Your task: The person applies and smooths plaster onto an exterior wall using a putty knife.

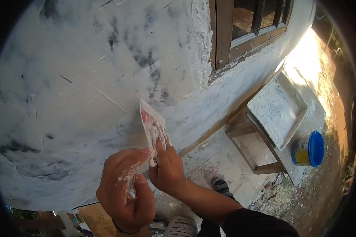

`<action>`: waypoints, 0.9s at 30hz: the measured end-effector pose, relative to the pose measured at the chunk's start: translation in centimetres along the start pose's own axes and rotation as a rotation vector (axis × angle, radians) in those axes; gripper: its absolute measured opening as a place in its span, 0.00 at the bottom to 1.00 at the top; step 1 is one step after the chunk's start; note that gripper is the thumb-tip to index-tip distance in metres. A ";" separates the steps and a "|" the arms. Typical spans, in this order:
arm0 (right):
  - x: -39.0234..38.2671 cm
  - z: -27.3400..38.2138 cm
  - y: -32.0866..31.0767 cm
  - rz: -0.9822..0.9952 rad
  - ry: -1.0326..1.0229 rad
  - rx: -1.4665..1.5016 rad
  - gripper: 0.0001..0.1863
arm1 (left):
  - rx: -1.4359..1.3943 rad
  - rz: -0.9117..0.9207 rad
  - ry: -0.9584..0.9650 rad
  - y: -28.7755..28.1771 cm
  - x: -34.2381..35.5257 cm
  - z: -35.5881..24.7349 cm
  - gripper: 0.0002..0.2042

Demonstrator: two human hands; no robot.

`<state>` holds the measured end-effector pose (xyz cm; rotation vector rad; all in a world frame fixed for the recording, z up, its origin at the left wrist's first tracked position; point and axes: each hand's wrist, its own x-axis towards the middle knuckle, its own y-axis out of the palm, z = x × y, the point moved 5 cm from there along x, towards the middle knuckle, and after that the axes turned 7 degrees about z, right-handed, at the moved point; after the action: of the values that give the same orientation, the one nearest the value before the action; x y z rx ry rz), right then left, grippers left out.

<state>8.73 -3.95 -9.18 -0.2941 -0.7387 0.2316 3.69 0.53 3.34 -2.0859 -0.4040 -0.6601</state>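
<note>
**A:** What is nearest to the camera?

**B:** The two hands, close together low in the middle. The left hand [124,189] is curled shut, with white putty smeared on its knuckles, and its fingertips touch the lower edge of a thin flat scraper card [154,130]. The right hand [167,168] pinches the same card from the right side, with the thumb pressed on its face. So both hands are clamped on the card.

**A:** How does the card stand?

**B:** It is upright, a little tilted, just above the hands and in front of the wall. Its face is reddish and covered with wet white putty.

**A:** And under the hands?

**B:** A foot in a grey sandal [222,185] stands on the floor, which is spattered with white.

**A:** What is farther away?

**B:** The wall [79,87] fills the left and the middle; it is coated with white putty, with dark grey patches showing through. To the right, a wooden stool [251,150] leans near the wall base, and a flat putty-covered board [279,110] lies on it. Just right of it stands a yellow tub with a blue lid [309,149]. Farthest, at the top, is a brown wooden window frame [225,31].
</note>
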 end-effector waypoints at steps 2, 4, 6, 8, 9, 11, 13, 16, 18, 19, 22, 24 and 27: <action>-0.6 0.0 -2.1 -0.241 -0.001 -0.064 0.28 | -0.005 0.014 -0.006 -0.5 0.4 0.4 0.15; -0.8 -2.5 -3.8 -0.269 0.075 -0.040 0.28 | 0.024 0.016 -0.012 0.0 0.8 0.0 0.15; -0.1 -5.0 -3.7 -0.315 0.160 -0.048 0.29 | 0.021 0.031 0.000 0.4 1.2 0.3 0.15; 1.0 -6.8 -3.2 -0.367 0.138 -0.149 0.29 | 0.028 0.023 -0.002 0.7 1.4 0.5 0.15; 1.4 -7.0 -2.2 -0.372 0.146 -0.136 0.29 | 0.040 0.032 0.000 0.5 1.4 0.5 0.15; 2.3 -6.7 0.6 -0.301 0.122 -0.128 0.28 | 0.045 0.022 -0.002 0.6 1.3 0.8 0.15; 2.8 -5.8 2.3 -0.342 0.102 -0.114 0.28 | 0.058 0.039 0.004 0.7 1.5 0.6 0.15; 2.5 -4.2 4.6 -0.358 0.110 -0.048 0.28 | 0.080 0.060 0.022 0.7 1.8 0.6 0.14; 1.9 -2.8 5.5 -0.337 0.142 0.008 0.28 | 0.090 0.069 0.036 0.6 2.1 0.6 0.14; 1.6 -1.9 5.7 -0.334 0.118 0.011 0.28 | 0.098 0.073 0.048 0.8 2.2 0.6 0.13; -0.4 0.2 4.8 -0.242 0.128 0.121 0.28 | 0.088 0.103 0.058 1.2 2.5 0.9 0.15; -1.9 -0.3 3.7 -0.156 0.158 0.209 0.28 | 0.054 0.126 0.062 2.1 2.9 0.9 0.17; -3.1 -1.1 1.6 -0.094 0.116 0.206 0.27 | 0.048 0.119 0.063 2.1 3.7 0.5 0.17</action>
<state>7.12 -3.65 -12.46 -0.0757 -0.6067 0.1981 7.94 -0.09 3.90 -2.0214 -0.2561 -0.6376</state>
